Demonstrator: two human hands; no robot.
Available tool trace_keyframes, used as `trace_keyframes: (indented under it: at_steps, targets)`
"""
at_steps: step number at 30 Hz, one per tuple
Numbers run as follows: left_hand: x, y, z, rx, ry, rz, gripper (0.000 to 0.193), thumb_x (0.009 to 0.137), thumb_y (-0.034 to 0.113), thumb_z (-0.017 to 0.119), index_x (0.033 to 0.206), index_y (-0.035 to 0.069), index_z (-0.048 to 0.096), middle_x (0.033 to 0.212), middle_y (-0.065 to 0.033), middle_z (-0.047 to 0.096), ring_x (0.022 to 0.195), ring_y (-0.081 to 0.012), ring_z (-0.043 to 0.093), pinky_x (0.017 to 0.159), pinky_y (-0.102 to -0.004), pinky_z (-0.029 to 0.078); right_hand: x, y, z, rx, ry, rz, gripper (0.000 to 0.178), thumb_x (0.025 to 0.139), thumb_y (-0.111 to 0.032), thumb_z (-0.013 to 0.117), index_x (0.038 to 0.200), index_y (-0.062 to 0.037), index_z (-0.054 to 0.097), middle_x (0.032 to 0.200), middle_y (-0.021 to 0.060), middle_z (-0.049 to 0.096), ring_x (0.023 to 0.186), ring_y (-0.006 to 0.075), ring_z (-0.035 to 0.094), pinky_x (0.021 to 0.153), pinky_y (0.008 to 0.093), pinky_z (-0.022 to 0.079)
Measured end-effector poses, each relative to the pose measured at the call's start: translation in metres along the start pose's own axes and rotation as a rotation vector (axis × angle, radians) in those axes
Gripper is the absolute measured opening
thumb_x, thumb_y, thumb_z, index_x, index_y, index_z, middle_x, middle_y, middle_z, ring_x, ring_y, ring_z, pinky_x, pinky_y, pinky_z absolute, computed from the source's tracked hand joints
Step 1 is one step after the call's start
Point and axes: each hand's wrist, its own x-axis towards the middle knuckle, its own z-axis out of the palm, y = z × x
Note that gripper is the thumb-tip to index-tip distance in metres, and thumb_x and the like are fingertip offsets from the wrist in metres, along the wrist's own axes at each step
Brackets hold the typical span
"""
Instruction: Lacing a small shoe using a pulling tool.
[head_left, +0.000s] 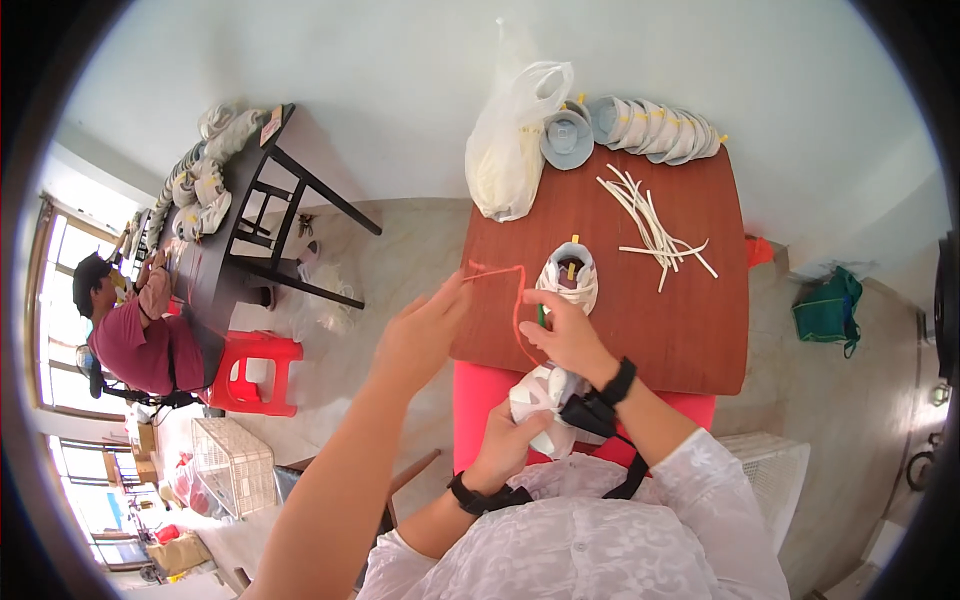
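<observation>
My left hand, in a black wristband, is closed on a white shoe held at the table's near edge. My right hand, also banded, bends its fingers round a small green item, mostly hidden. A thin red cord passes by my right fingertips and down toward the held shoe. Another person's bare hand reaches in from the left, its fingertips at the cord's other end. Just beyond my right hand, a white laced shoe with a yellow tab rests on the table.
On the brown table lie loose white laces. Behind them are a row of nested shoes and a plastic bag. Left, a seated person works at a dark table near a red stool. A green bag is right.
</observation>
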Motion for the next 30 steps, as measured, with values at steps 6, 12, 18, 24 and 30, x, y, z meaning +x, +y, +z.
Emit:
trace_keyframes:
  at_steps: [6, 12, 18, 24, 30]
  targets:
    - [-0.002, 0.000, -0.027, -0.068, 0.087, 0.013, 0.038, 0.084, 0.001, 0.060, 0.121, -0.002, 0.051, 0.112, -0.0090, 0.060, 0.098, -0.0165, 0.059, 0.086, -0.0329, 0.048, -0.001, 0.022, 0.001, 0.012, -0.024, 0.158, 0.017, 0.085, -0.011, 0.055, 0.095, 0.0003, 0.061, 0.080, 0.0120, 0.065, 0.070, 0.0192, 0.062, 0.065, 0.0310, 0.048]
    - [-0.003, 0.004, -0.033, -0.127, 0.138, 0.005, 0.038, 0.084, 0.001, 0.059, 0.120, -0.002, 0.051, 0.111, -0.0091, 0.061, 0.098, -0.0173, 0.060, 0.086, -0.0338, 0.048, -0.018, 0.038, -0.006, -0.313, 0.083, -0.049, 0.016, 0.083, -0.015, 0.060, 0.090, -0.0008, 0.059, 0.079, 0.0102, 0.061, 0.072, 0.0260, 0.061, 0.065, 0.0368, 0.049]
    - [0.000, 0.002, -0.035, -0.139, 0.130, 0.024, 0.036, 0.084, 0.001, 0.059, 0.119, -0.001, 0.052, 0.109, -0.0090, 0.061, 0.097, -0.0173, 0.060, 0.085, -0.0331, 0.048, -0.033, 0.053, -0.007, -0.532, 0.246, -0.075, 0.040, 0.070, -0.026, 0.076, 0.094, -0.0060, 0.052, 0.090, 0.0080, 0.054, 0.077, 0.0246, 0.058, 0.064, 0.0353, 0.048]
    - [-0.001, 0.004, -0.037, -0.163, 0.130, 0.018, 0.037, 0.084, 0.001, 0.059, 0.120, -0.001, 0.052, 0.109, -0.0088, 0.062, 0.097, -0.0173, 0.060, 0.085, -0.0330, 0.049, -0.035, 0.064, -0.016, -0.583, 0.312, 0.063, 0.037, 0.071, -0.022, 0.074, 0.097, -0.0079, 0.052, 0.093, 0.0074, 0.055, 0.081, 0.0258, 0.058, 0.066, 0.0368, 0.048]
    - [-0.001, 0.004, -0.037, -0.143, 0.110, 0.027, 0.036, 0.084, 0.002, 0.060, 0.119, -0.001, 0.052, 0.109, -0.0090, 0.062, 0.097, -0.0170, 0.060, 0.084, -0.0333, 0.049, -0.034, 0.079, -0.019, -0.444, 0.293, 0.055, 0.020, 0.077, -0.018, 0.069, 0.087, -0.0061, 0.056, 0.081, 0.0087, 0.059, 0.071, 0.0273, 0.059, 0.062, 0.0378, 0.047]
